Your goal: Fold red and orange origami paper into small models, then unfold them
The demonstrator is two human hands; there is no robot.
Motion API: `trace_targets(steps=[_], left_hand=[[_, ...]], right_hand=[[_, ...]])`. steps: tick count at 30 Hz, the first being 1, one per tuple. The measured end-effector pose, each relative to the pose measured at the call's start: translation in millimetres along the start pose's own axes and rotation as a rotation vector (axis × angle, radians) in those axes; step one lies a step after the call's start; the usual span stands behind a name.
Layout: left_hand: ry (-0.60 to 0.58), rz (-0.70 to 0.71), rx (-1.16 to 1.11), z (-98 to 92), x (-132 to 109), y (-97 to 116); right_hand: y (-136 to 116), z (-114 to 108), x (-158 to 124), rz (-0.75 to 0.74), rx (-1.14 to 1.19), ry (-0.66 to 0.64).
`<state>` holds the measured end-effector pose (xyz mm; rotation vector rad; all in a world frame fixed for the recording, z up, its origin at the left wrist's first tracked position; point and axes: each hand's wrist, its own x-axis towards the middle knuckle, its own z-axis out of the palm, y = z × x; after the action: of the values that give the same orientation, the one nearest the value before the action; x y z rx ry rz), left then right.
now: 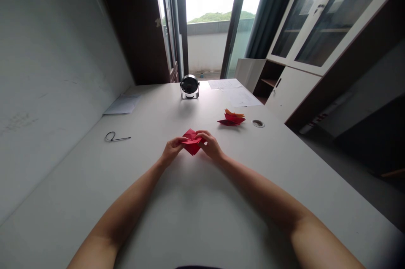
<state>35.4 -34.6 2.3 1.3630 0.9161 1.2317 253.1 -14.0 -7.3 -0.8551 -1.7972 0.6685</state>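
A piece of folded red paper (192,148) is held up between both hands over the white table, its layers partly spread and its lower corner pointing towards me. On its left side, my left hand (173,147) pinches the edge between thumb and fingers. My right hand (210,144) is closed on the opposite side, with fingers curled over the top. Beyond my right hand lie several folded paper pieces (232,118) in red and orange, resting together on the tabletop. The fingertips hide parts of the paper's side corners.
The white table (152,218) runs up to a wall on the left. On it are a round black lamp-like device (190,86), a black cable tie (117,138), papers (123,104), more sheets (242,96) and a ringed cable hole (258,123). Cabinets (294,91) stand right.
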Motion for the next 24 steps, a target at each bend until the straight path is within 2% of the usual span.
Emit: trace_targets(steps=[11, 18, 24], left_hand=[[0.008, 0.019, -0.009, -3.9, 2, -4], [0.051, 0.014, 0.008, -7.2, 4, -10], [0.068, 0.036, 0.095, -11.2, 4, -14]], right_hand=[[3, 3, 2, 0.100, 0.130, 0.067], [12, 5, 0, 0.246, 0.146, 0.005], [17, 5, 1, 0.224, 0.092, 0.079]])
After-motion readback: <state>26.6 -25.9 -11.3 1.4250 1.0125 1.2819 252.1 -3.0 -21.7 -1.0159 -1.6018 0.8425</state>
